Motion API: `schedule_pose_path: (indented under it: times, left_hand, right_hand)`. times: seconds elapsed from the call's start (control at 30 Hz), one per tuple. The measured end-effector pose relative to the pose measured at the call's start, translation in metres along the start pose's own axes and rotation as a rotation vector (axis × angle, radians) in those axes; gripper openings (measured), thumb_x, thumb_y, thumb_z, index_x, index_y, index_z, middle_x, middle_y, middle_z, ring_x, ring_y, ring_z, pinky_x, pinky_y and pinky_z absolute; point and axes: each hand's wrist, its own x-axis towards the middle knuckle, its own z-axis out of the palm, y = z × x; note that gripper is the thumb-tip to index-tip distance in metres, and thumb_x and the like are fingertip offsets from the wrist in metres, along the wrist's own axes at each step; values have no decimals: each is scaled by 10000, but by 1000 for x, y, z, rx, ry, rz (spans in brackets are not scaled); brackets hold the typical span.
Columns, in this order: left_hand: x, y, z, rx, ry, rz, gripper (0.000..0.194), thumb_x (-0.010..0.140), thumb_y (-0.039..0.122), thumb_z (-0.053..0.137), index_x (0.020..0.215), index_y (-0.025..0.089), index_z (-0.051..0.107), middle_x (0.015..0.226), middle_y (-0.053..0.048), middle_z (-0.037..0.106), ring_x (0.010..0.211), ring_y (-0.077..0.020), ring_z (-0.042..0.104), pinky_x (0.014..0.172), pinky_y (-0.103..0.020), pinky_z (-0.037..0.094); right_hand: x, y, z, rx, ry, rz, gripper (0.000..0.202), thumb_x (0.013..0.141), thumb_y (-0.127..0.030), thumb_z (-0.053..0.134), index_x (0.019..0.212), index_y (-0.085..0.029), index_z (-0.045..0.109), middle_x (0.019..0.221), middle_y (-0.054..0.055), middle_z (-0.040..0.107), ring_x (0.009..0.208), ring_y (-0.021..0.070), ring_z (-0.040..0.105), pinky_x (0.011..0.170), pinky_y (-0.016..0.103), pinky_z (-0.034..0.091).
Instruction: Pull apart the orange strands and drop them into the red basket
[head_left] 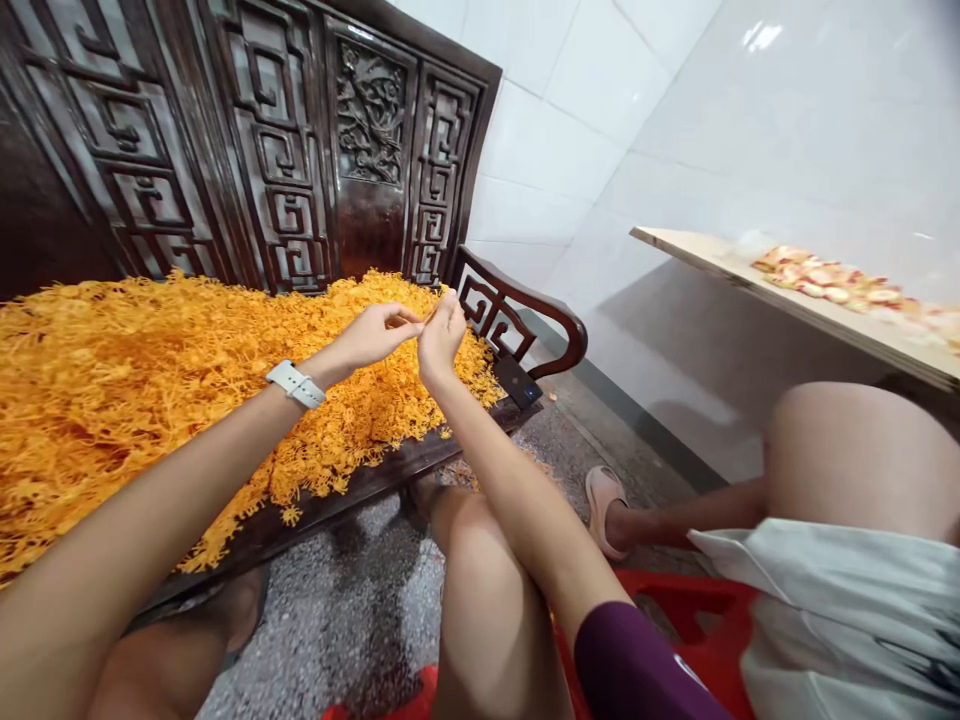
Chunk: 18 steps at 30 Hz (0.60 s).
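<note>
Because the piece is tiny, I pinch one orange piece point(426, 314) between my left hand point(375, 336) and right hand point(441, 338), fingertips closed, above the orange heap point(150, 390).

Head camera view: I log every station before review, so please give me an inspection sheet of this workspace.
Surface: dark carved wooden bench, seat heaped.
Job's things: pile of orange plastic pieces; one small piece pinched between both hands.
Clutter: dark phone-like device on bench edge.
Grippers: left hand and right hand fingertips meet over the pile; white watch on left wrist.
Cables: nothing seen.
Surroundings: white tiled wall, wooden board, another person's leg, red crate.
</note>
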Motion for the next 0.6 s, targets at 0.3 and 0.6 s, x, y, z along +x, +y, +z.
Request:
schedule_pose_path:
  times: [0.3,0.6]
  left_hand:
    - [6,-4,24,-218,178,138,257,982,398,651,895,162,701,890,-68,733,808,-152,641,763,-289,509]
    - [1,18,37,-563,236,-279,94,872,272,724,894,239,639,808,9,677,728,-148,608,642,-283,448]
  right_hand:
    - [-7,-20,-15,-240,-157,-223,480,1096,-593,341,795,-240,464,716,-10,501,676,166,466,695,331,387]
    - [-14,-47,-14,-216,-168,144,529,1111,-609,239,769,-239,399,799,-9,512,816,147,498,714,242,384]
